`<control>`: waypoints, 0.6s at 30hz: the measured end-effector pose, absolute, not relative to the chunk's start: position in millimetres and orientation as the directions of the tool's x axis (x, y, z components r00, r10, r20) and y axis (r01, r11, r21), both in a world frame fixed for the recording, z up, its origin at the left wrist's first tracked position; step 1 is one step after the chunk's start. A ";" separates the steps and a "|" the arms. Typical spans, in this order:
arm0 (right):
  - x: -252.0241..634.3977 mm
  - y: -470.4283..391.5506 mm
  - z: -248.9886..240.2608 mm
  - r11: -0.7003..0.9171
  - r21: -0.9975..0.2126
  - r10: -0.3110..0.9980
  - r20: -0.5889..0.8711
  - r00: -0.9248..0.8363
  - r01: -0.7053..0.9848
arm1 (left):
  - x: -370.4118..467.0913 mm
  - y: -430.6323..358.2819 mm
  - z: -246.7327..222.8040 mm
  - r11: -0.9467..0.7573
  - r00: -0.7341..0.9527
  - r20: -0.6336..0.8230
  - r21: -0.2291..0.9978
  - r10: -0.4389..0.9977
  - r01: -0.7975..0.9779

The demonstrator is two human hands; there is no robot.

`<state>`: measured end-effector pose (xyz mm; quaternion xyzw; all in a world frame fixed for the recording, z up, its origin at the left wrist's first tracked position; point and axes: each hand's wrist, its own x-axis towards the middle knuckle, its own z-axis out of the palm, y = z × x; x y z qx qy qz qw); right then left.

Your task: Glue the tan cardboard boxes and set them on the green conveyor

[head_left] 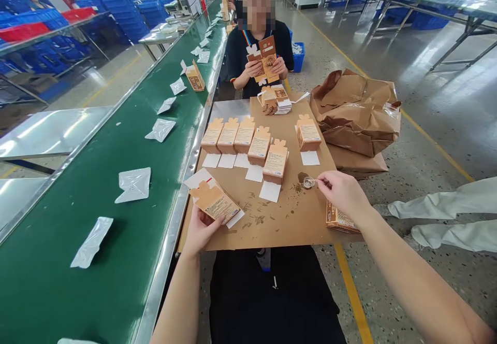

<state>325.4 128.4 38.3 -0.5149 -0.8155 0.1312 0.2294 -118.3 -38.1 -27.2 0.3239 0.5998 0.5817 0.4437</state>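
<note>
My left hand [204,230] grips a brown printed carton [217,201], its white flaps standing out at the ends. The thumb lies across the carton's near edge. Over to the right, the fingers of my right hand [344,191] pinch a thin pale stick [316,180]. Its tip is at a small round clear dish [308,183], beside dark wet spots on the cardboard tabletop [287,230]. Several upright cartons [275,161] stand beyond my hands, top tabs raised and white flaps toward me. One more upright carton [308,134] stands apart on the right.
A green conveyor belt [97,178] runs along the left, carrying white sachets [134,184]. Flat cartons [337,219] lie under my right wrist. Across the table, a person [260,48] holds an unfolded carton behind a carton stack [275,99]. Brown paper [357,116] is heaped at right.
</note>
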 end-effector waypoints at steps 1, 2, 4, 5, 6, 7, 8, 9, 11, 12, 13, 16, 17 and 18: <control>324.2 121.9 39.9 0.444 -0.468 0.894 0.287 -0.343 0.764 | -116.4 -36.3 -27.8 0.103 -0.391 -0.151 0.985 0.908 -0.140; 320.6 112.9 41.1 0.454 -0.492 0.886 0.338 -0.318 0.743 | -114.3 -34.3 -28.2 0.096 -0.386 -0.147 0.984 0.911 -0.150; 304.6 87.9 40.6 0.483 -0.566 0.864 0.430 -0.261 0.668 | -110.0 -30.5 -28.2 0.094 -0.378 -0.147 0.983 0.914 -0.155; 292.2 72.9 38.1 0.498 -0.615 0.856 0.462 -0.232 0.611 | -108.4 -29.0 -27.9 0.100 -0.374 -0.151 0.983 0.915 -0.151; 277.1 57.4 33.9 0.514 -0.667 0.851 0.478 -0.219 0.540 | -107.3 -27.9 -27.4 0.109 -0.371 -0.156 0.983 0.915 -0.145; 260.1 42.3 27.9 0.528 -0.709 0.846 0.486 -0.218 0.467 | -106.8 -27.3 -26.8 0.118 -0.370 -0.162 0.983 0.915 -0.139; 242.0 28.7 20.2 0.528 -0.747 0.849 0.480 -0.223 0.404 | -106.7 -27.0 -26.2 0.126 -0.370 -0.167 0.983 0.914 -0.133; 223.6 17.2 11.2 0.518 -0.781 0.855 0.463 -0.233 0.349 | -107.0 -27.0 -25.6 0.131 -0.372 -0.170 0.983 0.913 -0.126; 189.8 1.9 -8.6 0.496 -0.822 0.864 0.434 -0.256 0.279 | -108.0 -27.3 -24.9 0.137 -0.381 -0.168 0.985 0.909 -0.106; 175.8 -1.9 -18.2 0.495 -0.830 0.861 0.429 -0.273 0.257 | -108.4 -27.5 -24.8 0.138 -0.386 -0.165 0.986 0.908 -0.095; 164.2 -3.8 -27.0 0.493 -0.834 0.859 0.420 -0.294 0.248 | -108.8 -27.6 -24.8 0.139 -0.388 -0.162 0.986 0.907 -0.086; 143.7 -2.4 -46.0 0.493 -0.836 0.852 0.407 -0.329 0.243 | -109.2 -27.7 -25.6 0.135 -0.379 -0.154 0.988 0.913 -0.077; 140.6 -1.0 -49.9 0.493 -0.835 0.851 0.406 -0.333 0.243 | -109.1 -27.7 -25.9 0.131 -0.371 -0.150 0.988 0.916 -0.077; 138.7 0.5 -52.8 0.495 -0.835 0.850 0.406 -0.336 0.241 | -108.9 -27.8 -26.3 0.127 -0.363 -0.147 0.989 0.920 -0.079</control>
